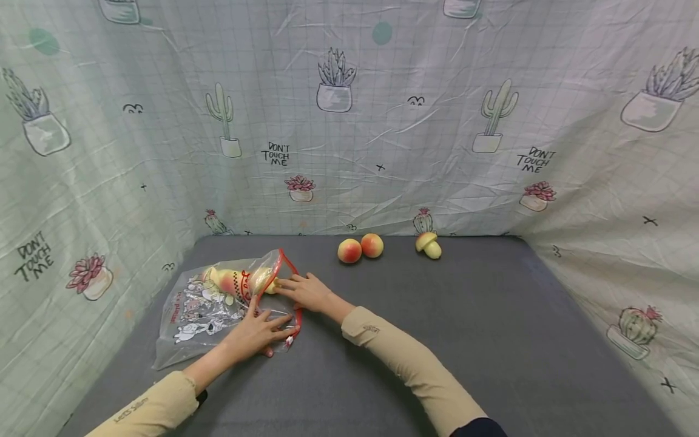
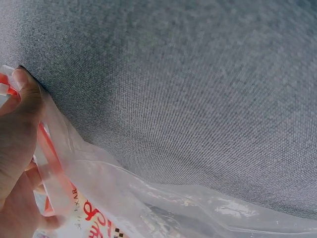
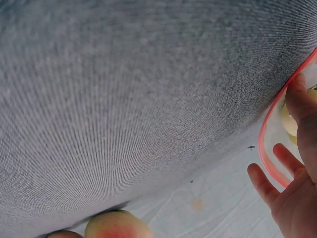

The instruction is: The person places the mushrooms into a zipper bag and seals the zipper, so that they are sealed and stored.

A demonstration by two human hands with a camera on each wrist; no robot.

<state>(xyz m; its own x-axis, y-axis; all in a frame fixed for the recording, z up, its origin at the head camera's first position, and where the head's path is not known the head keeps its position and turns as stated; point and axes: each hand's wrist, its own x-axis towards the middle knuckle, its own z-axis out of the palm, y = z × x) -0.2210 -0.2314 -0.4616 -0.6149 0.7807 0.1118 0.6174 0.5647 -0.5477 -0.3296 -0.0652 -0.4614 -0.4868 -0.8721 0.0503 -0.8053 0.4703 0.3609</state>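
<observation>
A clear zip bag (image 1: pixel 191 306) with a red zip edge and printed cartoon figures lies at the left of the grey table, its mouth facing right. Through its film show yellow and reddish pieces (image 1: pixel 224 280). My left hand (image 1: pixel 253 334) holds the near side of the mouth; in the left wrist view its thumb (image 2: pixel 22 82) presses on the bag's edge. At the mouth, my right hand (image 1: pixel 311 294) reaches in with fairly straight fingers, their tips touching a pale yellow piece (image 1: pixel 271 286). The right wrist view shows that hand's thumb (image 3: pixel 298 96) beside the piece, inside the red edge.
Two red-and-yellow peaches (image 1: pixel 349 250) sit side by side near the back edge of the grey table (image 1: pixel 437 340). Right of them lies a yellow mushroom (image 1: pixel 429 245) with a reddish cap. A cloth printed with cactus pots (image 1: pixel 335 91) hangs behind and at both sides.
</observation>
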